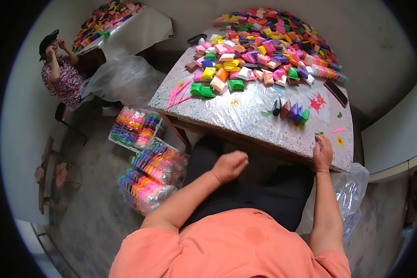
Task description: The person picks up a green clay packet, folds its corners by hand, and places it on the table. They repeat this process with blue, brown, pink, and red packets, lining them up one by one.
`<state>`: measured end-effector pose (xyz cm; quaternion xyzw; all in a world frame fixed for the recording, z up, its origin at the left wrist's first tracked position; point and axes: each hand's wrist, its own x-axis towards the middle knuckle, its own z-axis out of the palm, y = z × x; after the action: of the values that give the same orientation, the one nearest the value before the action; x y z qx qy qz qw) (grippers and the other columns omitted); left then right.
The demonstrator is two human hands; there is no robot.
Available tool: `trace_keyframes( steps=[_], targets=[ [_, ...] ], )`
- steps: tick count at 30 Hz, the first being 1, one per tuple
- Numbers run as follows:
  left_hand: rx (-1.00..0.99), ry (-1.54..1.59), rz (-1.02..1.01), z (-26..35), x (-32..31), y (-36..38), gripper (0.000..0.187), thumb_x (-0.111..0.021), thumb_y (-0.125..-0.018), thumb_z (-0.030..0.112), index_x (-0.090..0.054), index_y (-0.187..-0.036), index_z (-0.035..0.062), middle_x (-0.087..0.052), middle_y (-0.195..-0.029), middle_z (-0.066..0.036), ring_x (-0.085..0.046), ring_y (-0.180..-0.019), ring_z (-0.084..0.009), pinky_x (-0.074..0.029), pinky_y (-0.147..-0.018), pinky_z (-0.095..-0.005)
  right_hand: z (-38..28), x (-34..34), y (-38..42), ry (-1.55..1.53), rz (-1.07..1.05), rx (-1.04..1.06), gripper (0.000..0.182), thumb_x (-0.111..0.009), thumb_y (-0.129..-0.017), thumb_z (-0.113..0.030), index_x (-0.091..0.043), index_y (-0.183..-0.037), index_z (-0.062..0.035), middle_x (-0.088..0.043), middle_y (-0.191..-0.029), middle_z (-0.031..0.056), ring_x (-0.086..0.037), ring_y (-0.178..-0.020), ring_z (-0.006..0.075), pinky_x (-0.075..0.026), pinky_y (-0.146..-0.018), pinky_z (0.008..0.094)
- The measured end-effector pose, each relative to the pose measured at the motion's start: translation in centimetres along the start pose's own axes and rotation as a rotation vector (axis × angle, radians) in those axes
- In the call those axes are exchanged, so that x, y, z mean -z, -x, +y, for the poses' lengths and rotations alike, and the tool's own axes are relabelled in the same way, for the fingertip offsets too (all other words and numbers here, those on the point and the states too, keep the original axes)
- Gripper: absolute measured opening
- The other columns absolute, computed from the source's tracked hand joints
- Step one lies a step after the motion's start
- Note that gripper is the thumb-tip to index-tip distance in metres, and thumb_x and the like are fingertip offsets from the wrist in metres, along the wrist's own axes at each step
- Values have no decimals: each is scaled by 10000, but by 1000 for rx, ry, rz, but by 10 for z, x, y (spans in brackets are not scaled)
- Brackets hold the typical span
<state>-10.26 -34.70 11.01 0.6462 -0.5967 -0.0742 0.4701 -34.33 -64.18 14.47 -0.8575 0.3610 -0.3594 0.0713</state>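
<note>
Orange shirt (217, 245) | L fingers (239, 160) clenched; R fingers (318, 144) at floral tbl (255, 126) edge, hold unclear | packets (275, 44) heaped far side | grey flr (95, 185)

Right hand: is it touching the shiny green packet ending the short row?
Apart: the head view shows silvery patterned tablecloth between the right hand and the shiny green packet.

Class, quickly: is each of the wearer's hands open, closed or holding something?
Left hand: curled closed, no held item visible.
Right hand: at the table, open or closed cannot be told.
</note>
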Motion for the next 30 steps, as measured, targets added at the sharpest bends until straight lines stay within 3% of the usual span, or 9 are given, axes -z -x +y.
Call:
trace_keyframes(
  steps=[3, 5, 8, 10, 13, 18, 22, 30],
  targets=[
    [42, -145, 361, -15, 52, -37, 233, -641, -825, 49, -609, -1056, 46, -637, -972, -175, -644, -864, -348, -531, -737, -393, -5, 4, -1, -16, -7, 17, 217, -562, -840, -77, -664, -1030, -94, -633, -1118, 101, -585, -1076, 298, -454, -944, 388],
    [286, -210, 405, -26, 88, -57, 267, -608, -817, 24, -598, -1084, 17, -635, -995, -189, -643, -882, -354, -521, -772, -403, -3, -1, -1, -16, 8, 44, 224, -564, -830, -61, -663, -1027, -95, -640, -1102, 98, -595, -1053, 300, -464, -925, 395],
    [77, -510, 409, -76, 123, -76, 401, -611, -789, 36, -564, -1187, 12, -574, -1201, -203, -527, -1159, -376, -405, -1026, -441, 10, -4, -1, -7, 33, 59, 221, -572, -818, -54, -666, -1014, -96, -649, -1074, 96, -606, -1026, 301, -474, -906, 403],
    [6, -674, 419, -111, 129, -86, 494, -646, -779, 60, -516, -1252, 6, -527, -1266, -240, -471, -1222, -404, -346, -1074, -470, 10, -4, -1, 8, 48, 58, 208, -582, -811, -60, -673, -993, -99, -654, -1055, 93, -611, -1012, 299, -478, -898, 403],
    [65, -800, 375, -126, 138, -104, 552, -699, -784, 151, -504, -1291, 55, -426, -1370, -226, -387, -1284, -418, -311, -1092, -503, 2, 1, -3, 16, 70, 38, 194, -590, -806, -71, -679, -975, -107, -658, -1043, 88, -613, -1004, 295, -478, -895, 399],
    [238, -779, 333, -149, 124, -111, 548, -691, -814, 224, -502, -1308, 81, -422, -1391, -206, -392, -1291, -393, -322, -1084, -491, -3, 2, -3, 14, 71, 29, 196, -591, -807, -79, -683, -975, -118, -659, -1038, 79, -614, -1000, 288, -474, -897, 398],
    [304, -815, 331, -139, 119, -115, 509, -667, -826, 216, -520, -1288, 61, -459, -1360, -218, -432, -1261, -396, -351, -1060, -486, -4, 3, -3, 38, 58, 11, 184, -588, -812, -78, -680, -968, -113, -659, -1037, 81, -611, -1008, 284, -472, -900, 401],
    [249, -756, 480, -139, 118, -107, 458, -663, -796, 145, -557, -1230, 45, -522, -1274, -216, -488, -1186, -387, -385, -1032, -459, -5, 1, -8, 40, -13, 23, 202, -572, -818, -76, -645, -1005, -101, -632, -1076, 95, -582, -1046, 302, -451, -918, 402]
  ],
)
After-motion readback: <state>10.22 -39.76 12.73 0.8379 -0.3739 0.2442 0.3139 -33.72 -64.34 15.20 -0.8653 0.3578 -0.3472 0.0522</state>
